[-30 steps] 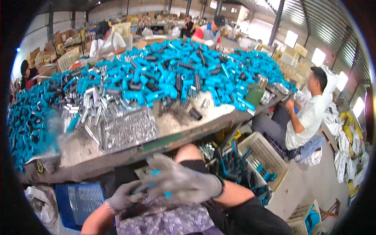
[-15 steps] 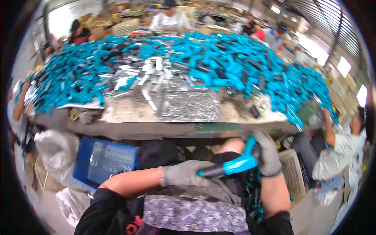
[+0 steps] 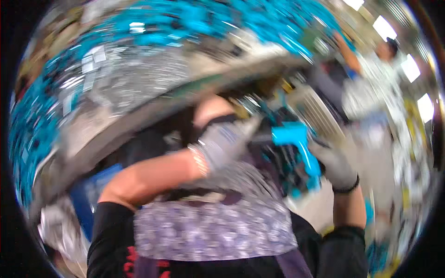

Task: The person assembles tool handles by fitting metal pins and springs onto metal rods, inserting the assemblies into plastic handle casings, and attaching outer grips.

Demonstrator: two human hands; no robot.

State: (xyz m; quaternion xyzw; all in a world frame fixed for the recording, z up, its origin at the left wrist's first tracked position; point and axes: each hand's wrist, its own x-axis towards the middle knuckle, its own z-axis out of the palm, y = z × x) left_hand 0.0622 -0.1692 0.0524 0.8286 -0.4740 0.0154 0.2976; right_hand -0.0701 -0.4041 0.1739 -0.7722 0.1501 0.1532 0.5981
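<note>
A teal, pistol-shaped tool [image 3: 294, 135] with a black barrel hangs over a heap of similar teal and black tools [image 3: 289, 173] by my right side. My left hand [image 3: 225, 143], in a grey glove, is closed at the end of the black barrel. On the other side, my grey-gloved right hand [image 3: 336, 164] closes at the back of the tool, by the handle. Motion blur smears the fingertips of both hands.
Teal tools lie piled on the long worktable [image 3: 134, 111], with clear plastic bags [image 3: 143, 69] near its edge. A blue crate [image 3: 88, 199] stands at the left. A slatted beige crate [image 3: 320, 111] is beyond the right hand, and a co-worker [image 3: 371, 78] sits farther right.
My view has swung to the right and tilted. Both hands have carried the tool from in front of my lap to the heap on my right.
</note>
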